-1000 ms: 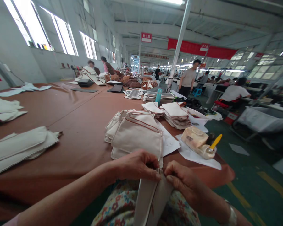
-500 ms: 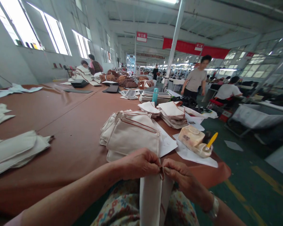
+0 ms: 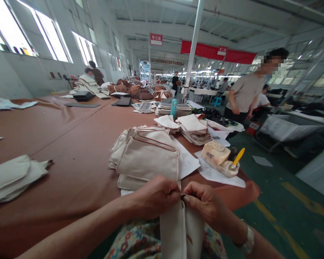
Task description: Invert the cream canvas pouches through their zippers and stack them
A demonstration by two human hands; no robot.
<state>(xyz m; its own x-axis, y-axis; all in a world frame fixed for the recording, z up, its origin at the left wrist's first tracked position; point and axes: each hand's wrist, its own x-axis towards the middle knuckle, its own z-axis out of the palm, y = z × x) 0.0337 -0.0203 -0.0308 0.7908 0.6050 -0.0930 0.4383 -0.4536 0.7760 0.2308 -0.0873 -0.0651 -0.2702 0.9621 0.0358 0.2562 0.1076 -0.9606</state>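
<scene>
A cream fabric piece (image 3: 173,230) with a brown-edged seam down its middle hangs over my lap. My left hand (image 3: 162,194) pinches its top edge from the left. Close beside it, my right hand (image 3: 201,201) grips the same edge between thumb and curled fingers. The fingertips nearly meet at the seam and hide the edge there. Just beyond my hands lies a pile of cream fabric pieces (image 3: 148,158) with brown edging, on the brown-covered table (image 3: 78,154).
At right, a cut-open plastic container (image 3: 215,153) with a yellow-handled tool (image 3: 239,157) sits on white paper (image 3: 199,158). Behind are more fabric stacks (image 3: 193,126) and a turquoise bottle (image 3: 173,108). Further cream pieces (image 3: 13,176) lie left. A person (image 3: 245,93) stands beyond the table's right side.
My hands stay at the seam and have shifted slightly, the left one turning more closed. The view has swung a little right. The standing person has come nearer, towards the right.
</scene>
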